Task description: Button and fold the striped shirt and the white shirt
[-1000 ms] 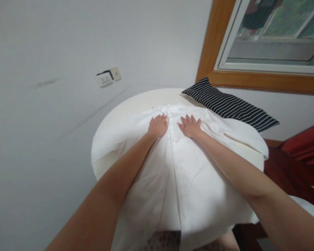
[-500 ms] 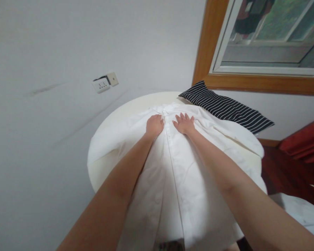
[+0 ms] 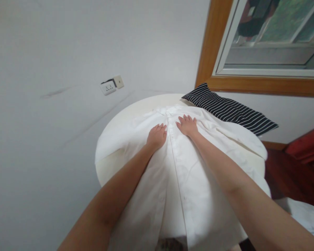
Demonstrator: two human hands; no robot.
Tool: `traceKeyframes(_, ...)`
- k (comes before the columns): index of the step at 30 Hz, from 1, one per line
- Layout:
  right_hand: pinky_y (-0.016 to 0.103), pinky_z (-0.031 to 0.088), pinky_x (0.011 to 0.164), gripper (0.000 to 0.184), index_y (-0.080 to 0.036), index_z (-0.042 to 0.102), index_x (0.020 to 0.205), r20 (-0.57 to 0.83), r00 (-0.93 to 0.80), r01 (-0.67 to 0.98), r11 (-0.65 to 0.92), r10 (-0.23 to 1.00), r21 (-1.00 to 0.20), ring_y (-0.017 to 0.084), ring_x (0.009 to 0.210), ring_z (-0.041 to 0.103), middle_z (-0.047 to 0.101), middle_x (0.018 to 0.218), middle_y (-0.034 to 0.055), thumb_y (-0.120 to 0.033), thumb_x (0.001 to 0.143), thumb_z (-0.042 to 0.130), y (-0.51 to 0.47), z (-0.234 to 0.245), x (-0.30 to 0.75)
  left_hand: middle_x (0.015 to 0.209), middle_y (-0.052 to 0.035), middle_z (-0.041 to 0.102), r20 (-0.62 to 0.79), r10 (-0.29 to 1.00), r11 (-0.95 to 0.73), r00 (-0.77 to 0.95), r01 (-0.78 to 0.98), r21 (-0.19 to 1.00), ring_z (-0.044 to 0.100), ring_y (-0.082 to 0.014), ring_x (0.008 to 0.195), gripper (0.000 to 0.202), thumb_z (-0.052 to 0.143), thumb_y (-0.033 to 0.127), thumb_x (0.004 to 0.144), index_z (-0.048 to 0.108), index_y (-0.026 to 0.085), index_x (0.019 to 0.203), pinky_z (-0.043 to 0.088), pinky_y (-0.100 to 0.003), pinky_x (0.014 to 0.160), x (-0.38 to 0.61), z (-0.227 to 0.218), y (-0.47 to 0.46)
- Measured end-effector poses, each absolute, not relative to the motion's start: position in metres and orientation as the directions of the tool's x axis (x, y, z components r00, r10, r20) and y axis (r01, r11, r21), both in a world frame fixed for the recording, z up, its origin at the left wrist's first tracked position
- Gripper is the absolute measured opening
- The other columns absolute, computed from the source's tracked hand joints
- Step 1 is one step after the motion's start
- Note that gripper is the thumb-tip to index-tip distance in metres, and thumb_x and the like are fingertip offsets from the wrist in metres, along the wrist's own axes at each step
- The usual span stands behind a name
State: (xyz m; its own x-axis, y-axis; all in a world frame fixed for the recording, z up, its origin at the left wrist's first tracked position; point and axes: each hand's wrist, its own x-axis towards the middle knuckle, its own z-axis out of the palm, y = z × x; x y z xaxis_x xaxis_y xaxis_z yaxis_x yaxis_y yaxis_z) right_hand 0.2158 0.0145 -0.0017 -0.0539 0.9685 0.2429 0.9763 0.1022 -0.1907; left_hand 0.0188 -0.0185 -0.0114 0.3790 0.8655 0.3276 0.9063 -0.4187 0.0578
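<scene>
A white button-up shirt [image 3: 180, 181] lies spread front-up over a round cream table [image 3: 136, 106], its collar at the far side and its hem hanging off the near edge. My left hand [image 3: 156, 136] lies flat on the shirt just left of the button placket, fingers stretched out. My right hand [image 3: 187, 125] rests flat just right of the placket, fingers spread. Both palms press the cloth and hold nothing.
A folded black cloth with white stripes [image 3: 229, 109] lies on the table's far right edge. A wall socket [image 3: 111, 85] sits on the grey wall behind. A wood-framed window [image 3: 264, 45] is at the upper right, a red-brown seat [image 3: 303, 150] at the right.
Both hands slid forward toward the collar, then back a little toward me; the left hand now sits slightly nearer than the right. The shirt stays spread flat.
</scene>
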Motion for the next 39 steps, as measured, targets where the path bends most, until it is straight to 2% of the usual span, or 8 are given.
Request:
traceKeyframes(5,0.041,0.029,0.104,0.034,-0.017,0.060,0.121,0.498,-0.167,0.913,0.325,0.851,-0.249,0.026,0.120,0.046,0.058,0.124,0.0148,-0.026,0.094,0.043,-0.008,0.015,0.210,0.143,-0.0100,0.050,0.333,0.868,-0.417,0.370,0.905,0.083,0.043,-0.0231,0.134,0.044,0.035,0.025,0.095,0.051,0.016,0.135,0.034,-0.042,0.111,0.019,-0.013,-0.017)
traceKeyframes(8,0.030,0.041,0.083,0.022,-0.016,0.063,0.105,0.413,-0.224,0.824,0.397,0.883,-0.403,0.019,0.088,0.057,0.063,0.098,0.0095,-0.026,0.090,0.050,-0.028,0.022,0.202,0.139,-0.0112,0.053,0.356,0.864,-0.416,0.357,0.904,0.103,0.045,-0.0235,0.131,0.042,0.038,0.025,0.094,0.054,0.015,0.132,0.035,-0.041,0.110,0.019,-0.009,-0.020)
traceKeyframes(12,0.024,0.039,0.062,0.034,-0.016,0.057,0.102,0.242,-0.226,0.750,0.327,0.944,-0.575,0.014,0.064,0.052,0.059,0.074,-0.0003,-0.039,0.079,0.067,-0.053,0.022,0.193,0.122,-0.0103,0.062,0.422,0.837,-0.445,0.349,0.882,0.152,0.054,-0.0245,0.116,0.037,0.047,0.022,0.089,0.060,0.016,0.123,0.042,-0.039,0.102,0.020,0.004,-0.028)
traceKeyframes(16,0.023,0.036,0.060,0.026,-0.017,0.059,0.086,0.210,-0.257,0.775,0.331,0.943,-0.539,0.013,0.063,0.050,0.059,0.070,-0.0005,-0.038,0.075,0.070,-0.063,0.021,0.191,0.103,-0.0071,0.065,0.449,0.811,-0.509,0.374,0.830,0.229,0.058,-0.0216,0.100,0.030,0.048,0.014,0.084,0.067,0.020,0.106,0.047,-0.035,0.094,0.023,0.020,-0.037)
traceKeyframes(20,0.023,0.037,0.063,0.018,-0.015,0.063,0.079,0.203,-0.267,0.803,0.334,0.942,-0.493,0.014,0.067,0.053,0.062,0.073,0.0030,-0.032,0.075,0.070,-0.063,0.021,0.191,0.091,-0.0059,0.067,0.336,0.839,-0.530,0.428,0.782,0.329,0.061,-0.0187,0.088,0.024,0.045,0.015,0.086,0.067,0.017,0.096,0.049,-0.031,0.087,0.024,0.024,-0.043)
traceKeyframes(26,0.023,0.039,0.064,0.007,-0.014,0.066,0.076,0.224,-0.236,0.799,0.320,0.945,-0.509,0.013,0.066,0.055,0.065,0.075,0.0052,-0.021,0.075,0.064,-0.066,0.024,0.189,0.083,-0.0065,0.067,0.254,0.846,-0.532,0.469,0.783,0.323,0.061,-0.0196,0.084,0.017,0.051,0.018,0.085,0.067,0.015,0.086,0.048,-0.032,0.084,0.023,0.020,-0.042)
traceKeyframes(32,0.021,0.036,0.059,0.007,-0.014,0.064,0.068,0.200,-0.249,0.706,0.319,0.948,-0.632,0.010,0.060,0.052,0.062,0.063,0.0000,-0.017,0.073,0.060,-0.064,0.027,0.200,0.084,-0.0061,0.063,0.275,0.847,-0.526,0.455,0.793,0.307,0.060,-0.0188,0.085,0.010,0.060,0.023,0.084,0.064,0.015,0.089,0.048,-0.030,0.083,0.025,0.011,-0.043)
traceKeyframes(39,0.020,0.032,0.046,0.010,-0.015,0.064,0.074,0.020,-0.157,0.435,0.088,0.987,-0.896,0.008,0.043,0.042,0.049,0.046,-0.0066,-0.023,0.073,0.058,-0.058,0.022,0.210,0.089,-0.0053,0.061,0.242,0.885,-0.453,0.398,0.857,0.245,0.060,-0.0195,0.089,0.015,0.058,0.033,0.089,0.061,0.018,0.090,0.047,-0.029,0.080,0.025,0.011,-0.048)
